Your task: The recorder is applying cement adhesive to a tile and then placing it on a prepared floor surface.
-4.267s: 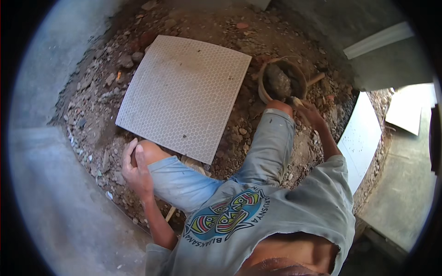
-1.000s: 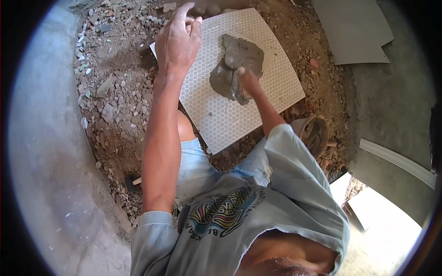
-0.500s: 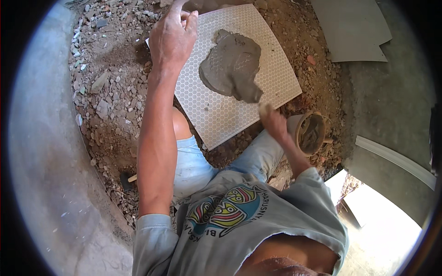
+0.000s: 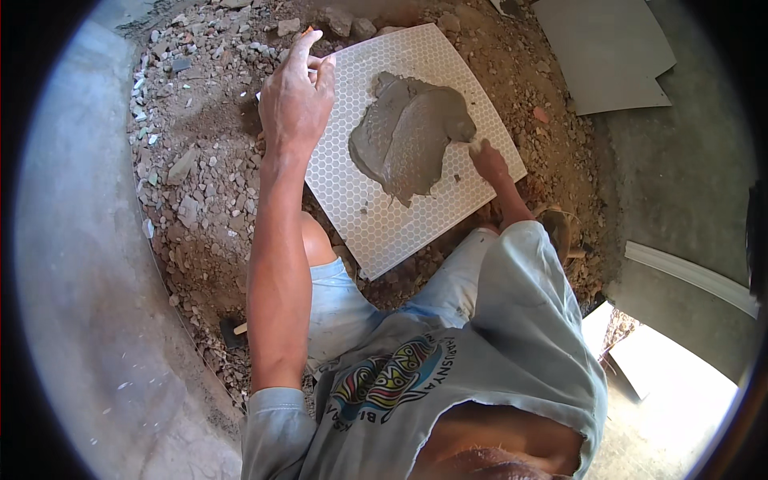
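Observation:
A large tile (image 4: 384, 240) with a hexagon pattern on its back lies in front of my knees. Wet grey mortar (image 4: 408, 148) is heaped and smeared across its middle. My right hand (image 4: 490, 162) grips a trowel by its handle at the right of the heap. The mortar-coated trowel blade (image 4: 459, 126) presses at the heap's right edge. My left hand (image 4: 300, 100) is at the tile's left corner, holding nothing I can see. Its thumb and forefinger are apart, the other fingers partly hidden. Whether it touches the tile I cannot tell.
A bucket (image 4: 558, 228) stands by my right knee, partly hidden by my sleeve. Rubble and soil (image 4: 192, 176) surround the tile. A grey sheet (image 4: 604, 56) lies at the far right, a white strip (image 4: 692, 278) nearer. A dark-headed tool (image 4: 233, 331) lies by my left forearm.
My right hand has swept the trowel up and to the right, pushing mortar that way and leaving a smoothed ridge. My left hand stays by the same corner.

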The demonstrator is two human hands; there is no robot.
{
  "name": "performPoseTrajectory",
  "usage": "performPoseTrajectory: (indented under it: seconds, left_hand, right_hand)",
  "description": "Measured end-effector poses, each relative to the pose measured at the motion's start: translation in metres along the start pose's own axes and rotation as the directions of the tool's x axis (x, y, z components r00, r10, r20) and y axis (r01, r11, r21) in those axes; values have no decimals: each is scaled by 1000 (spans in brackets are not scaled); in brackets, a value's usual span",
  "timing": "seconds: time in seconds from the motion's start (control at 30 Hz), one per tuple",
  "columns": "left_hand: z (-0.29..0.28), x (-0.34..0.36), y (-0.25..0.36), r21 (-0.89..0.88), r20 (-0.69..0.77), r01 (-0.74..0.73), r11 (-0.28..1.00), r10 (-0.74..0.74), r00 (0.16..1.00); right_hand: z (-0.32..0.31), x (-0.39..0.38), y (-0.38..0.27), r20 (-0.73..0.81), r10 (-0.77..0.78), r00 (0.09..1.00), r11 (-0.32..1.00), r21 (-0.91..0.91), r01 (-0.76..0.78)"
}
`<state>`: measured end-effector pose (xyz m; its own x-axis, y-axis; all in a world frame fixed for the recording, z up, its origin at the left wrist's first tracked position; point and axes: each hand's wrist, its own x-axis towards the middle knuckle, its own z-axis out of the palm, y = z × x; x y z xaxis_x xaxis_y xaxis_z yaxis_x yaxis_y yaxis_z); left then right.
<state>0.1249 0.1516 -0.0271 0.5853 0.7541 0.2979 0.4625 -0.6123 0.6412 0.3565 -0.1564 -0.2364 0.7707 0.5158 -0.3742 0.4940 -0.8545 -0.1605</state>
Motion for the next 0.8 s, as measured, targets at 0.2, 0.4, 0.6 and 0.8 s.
performPoseTrajectory:
  seconds: [0.2,0.4,0.6,0.8]
  left_hand:
    - [8,15,-2,-34,10,-4,999,4,1000]
    - [13,13,0,-46,75,-15,999,18,997]
    - [21,15,-1,-56,47,-37,998,39,998]
    - [10,11,3,14,98,-10,1000,8,995]
  right_hand:
    - [93,-94,33,169,-153,974,931,-305,199]
    - [48,-171,-70,30,-176,984,983,50,174]
    - [62,-113,-128,-134,72,988,963,269,-33]
    - [85,-102,-58,-178,247,952,967,100,-232]
